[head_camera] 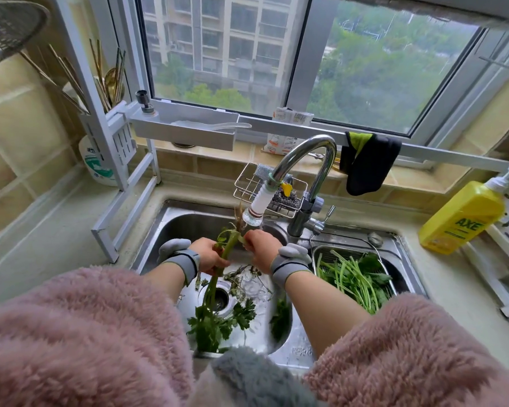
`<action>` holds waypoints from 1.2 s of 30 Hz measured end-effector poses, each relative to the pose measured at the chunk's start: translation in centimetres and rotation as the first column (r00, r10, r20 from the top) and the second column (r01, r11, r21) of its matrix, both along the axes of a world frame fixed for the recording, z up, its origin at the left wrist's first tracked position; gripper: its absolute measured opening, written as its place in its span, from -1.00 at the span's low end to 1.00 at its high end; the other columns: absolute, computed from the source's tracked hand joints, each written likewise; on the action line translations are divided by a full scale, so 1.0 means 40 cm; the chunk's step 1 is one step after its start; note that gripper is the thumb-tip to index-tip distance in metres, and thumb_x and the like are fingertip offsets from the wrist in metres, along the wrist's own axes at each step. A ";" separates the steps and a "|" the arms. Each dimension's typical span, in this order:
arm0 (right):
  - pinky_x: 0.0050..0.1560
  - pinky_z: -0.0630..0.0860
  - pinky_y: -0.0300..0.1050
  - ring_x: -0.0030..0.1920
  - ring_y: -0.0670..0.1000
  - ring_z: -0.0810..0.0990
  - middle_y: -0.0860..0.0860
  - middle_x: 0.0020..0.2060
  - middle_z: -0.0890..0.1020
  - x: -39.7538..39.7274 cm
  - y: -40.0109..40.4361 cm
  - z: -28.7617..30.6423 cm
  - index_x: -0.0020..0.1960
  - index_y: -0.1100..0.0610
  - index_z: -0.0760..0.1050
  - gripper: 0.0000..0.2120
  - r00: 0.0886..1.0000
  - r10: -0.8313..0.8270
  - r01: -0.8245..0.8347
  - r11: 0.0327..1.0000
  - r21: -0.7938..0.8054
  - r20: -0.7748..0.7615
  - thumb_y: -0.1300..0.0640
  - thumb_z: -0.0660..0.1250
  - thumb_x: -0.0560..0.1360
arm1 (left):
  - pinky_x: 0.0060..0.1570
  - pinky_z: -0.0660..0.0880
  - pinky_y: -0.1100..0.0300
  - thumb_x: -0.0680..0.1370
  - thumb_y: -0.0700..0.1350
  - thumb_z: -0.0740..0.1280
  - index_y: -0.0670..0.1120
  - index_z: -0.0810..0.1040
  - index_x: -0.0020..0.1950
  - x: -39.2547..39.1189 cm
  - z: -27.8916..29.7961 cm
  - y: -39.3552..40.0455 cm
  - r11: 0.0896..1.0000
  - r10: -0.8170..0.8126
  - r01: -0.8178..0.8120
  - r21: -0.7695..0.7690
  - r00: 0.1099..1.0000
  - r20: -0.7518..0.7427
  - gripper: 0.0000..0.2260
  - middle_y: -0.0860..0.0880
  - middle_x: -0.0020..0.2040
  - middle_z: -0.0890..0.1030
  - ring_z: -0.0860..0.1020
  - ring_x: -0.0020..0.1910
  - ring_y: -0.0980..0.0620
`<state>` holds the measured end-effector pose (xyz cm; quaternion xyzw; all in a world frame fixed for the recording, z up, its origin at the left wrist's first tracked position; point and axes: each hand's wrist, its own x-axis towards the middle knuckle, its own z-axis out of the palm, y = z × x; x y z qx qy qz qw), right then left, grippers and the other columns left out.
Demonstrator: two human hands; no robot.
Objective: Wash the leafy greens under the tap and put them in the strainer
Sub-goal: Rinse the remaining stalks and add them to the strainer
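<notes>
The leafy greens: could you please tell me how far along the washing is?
Partly done. A pile of washed greens already lies in the strainer. The left hand and right hand hold one bunch beneath the tap. A loose sprig remains in the sink.

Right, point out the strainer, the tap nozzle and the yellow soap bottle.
strainer [386,267]: head view, bare mesh wall on its right.
tap nozzle [254,211]: head view, white spout end.
yellow soap bottle [460,217]: head view, middle of its body.
</notes>
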<state>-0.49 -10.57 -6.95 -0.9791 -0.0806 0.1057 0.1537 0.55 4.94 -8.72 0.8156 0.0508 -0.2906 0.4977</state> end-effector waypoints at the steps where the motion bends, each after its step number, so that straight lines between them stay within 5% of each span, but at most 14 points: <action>1: 0.07 0.42 -0.06 0.09 0.15 0.50 0.15 0.09 0.52 0.000 -0.007 0.003 0.11 0.21 0.44 -0.75 1.000 0.022 -0.022 0.999 -0.032 0.013 0.40 0.15 0.49 | 0.03 0.57 -0.01 0.45 -0.33 0.40 -0.19 0.53 -0.20 0.000 0.001 0.002 1.000 -0.012 0.012 0.024 1.000 -0.001 -0.91 -0.13 -0.24 0.58 0.59 -0.20 -0.11; 6: -0.05 0.36 -0.10 -0.01 0.12 0.49 0.18 0.00 0.53 0.000 -0.073 0.004 -0.14 0.13 0.32 -0.88 0.997 -0.071 0.070 0.995 -0.067 -0.013 0.29 0.15 0.55 | -0.19 0.57 0.12 0.46 -0.39 0.36 -0.19 0.50 -0.27 0.001 0.010 0.030 0.999 0.006 -0.005 0.043 1.000 -0.025 -0.83 -0.13 -0.30 0.54 0.56 -0.31 -0.04; 8: -0.02 0.40 -0.11 -0.02 0.12 0.52 0.15 -0.03 0.58 0.000 -0.088 -0.011 -0.07 0.18 0.46 -0.91 0.985 -0.164 0.170 0.977 0.126 -0.057 0.26 0.19 0.56 | -0.21 0.58 0.14 0.45 -0.39 0.37 -0.20 0.53 -0.23 0.005 0.006 0.046 0.998 0.059 -0.060 -0.008 0.997 -0.045 -0.87 -0.14 -0.28 0.56 0.57 -0.30 -0.04; 11: -0.07 0.51 -0.12 -0.12 0.05 0.54 0.07 -0.14 0.60 -0.006 -0.082 -0.023 0.14 0.27 0.49 -0.81 0.944 -0.226 0.318 0.814 0.487 -0.240 0.28 0.21 0.56 | -0.27 0.60 0.20 0.45 -0.37 0.38 -0.22 0.54 -0.17 0.004 0.004 0.041 0.991 0.112 -0.117 -0.072 0.992 -0.059 -0.92 -0.14 -0.25 0.58 0.58 -0.28 -0.03; 14: -0.20 0.53 -0.15 -0.19 0.03 0.55 -0.01 -0.25 0.56 -0.009 -0.070 -0.026 0.12 0.18 0.44 -0.85 0.924 -0.197 0.370 0.678 0.635 -0.328 0.26 0.15 0.60 | -0.40 0.58 0.27 0.47 -0.36 0.36 -0.23 0.52 -0.16 -0.006 0.004 0.023 0.982 0.146 -0.152 -0.109 0.987 -0.068 -0.93 -0.13 -0.24 0.55 0.55 -0.28 -0.02; 21: -0.42 0.48 -0.22 -0.41 0.05 0.51 0.07 -0.40 0.45 0.017 -0.041 -0.003 -0.19 0.14 0.35 -0.71 0.859 -0.288 0.512 0.513 0.689 -0.424 0.09 0.01 0.64 | -0.18 0.55 0.16 0.49 -0.34 0.34 -0.21 0.50 -0.20 0.003 -0.010 0.015 0.958 0.254 -0.262 -0.118 0.964 -0.083 -0.91 -0.13 -0.24 0.53 0.53 -0.28 -0.02; 25: -0.33 0.45 -0.24 -0.38 -0.04 0.47 0.05 -0.38 0.44 0.043 -0.013 -0.006 -0.10 0.18 0.41 -0.81 0.862 -0.284 0.506 0.440 0.742 -0.420 0.24 0.07 0.62 | -0.18 0.57 0.17 0.49 -0.32 0.35 -0.21 0.52 -0.17 0.005 -0.009 0.017 0.953 0.264 -0.274 -0.133 0.961 -0.089 -0.93 -0.13 -0.22 0.55 0.55 -0.25 -0.02; 30: -0.39 0.32 -0.25 -0.43 -0.07 0.37 0.05 -0.39 0.47 0.065 -0.004 -0.009 -0.30 0.16 0.41 -0.69 0.848 -0.370 0.521 0.454 0.723 -0.379 0.28 0.09 0.59 | -0.08 0.56 0.11 0.49 -0.31 0.35 -0.20 0.53 -0.15 0.013 -0.011 0.027 0.941 0.278 -0.290 -0.172 0.956 -0.094 -0.95 -0.15 -0.19 0.57 0.57 -0.18 -0.06; 33: -0.47 0.28 -0.26 -0.46 -0.05 0.36 0.04 -0.42 0.48 0.061 0.000 -0.003 -0.20 0.10 0.40 -0.72 0.843 -0.368 0.527 0.416 0.741 -0.393 0.18 0.02 0.63 | -0.10 0.56 0.11 0.50 -0.31 0.34 -0.20 0.51 -0.15 0.013 -0.011 0.026 0.936 0.262 -0.277 -0.216 0.960 -0.094 -0.94 -0.15 -0.22 0.57 0.58 -0.22 -0.05; 36: -0.47 0.23 -0.24 -0.47 -0.06 0.30 0.00 -0.42 0.48 0.063 -0.003 -0.009 -0.05 0.06 0.38 -0.77 0.860 -0.359 0.507 0.503 0.700 -0.364 0.21 -0.03 0.64 | -0.10 0.56 0.09 0.52 -0.32 0.32 -0.19 0.47 -0.14 0.014 -0.010 0.023 0.936 0.244 -0.256 -0.240 0.967 -0.079 -0.92 -0.16 -0.22 0.59 0.58 -0.23 -0.04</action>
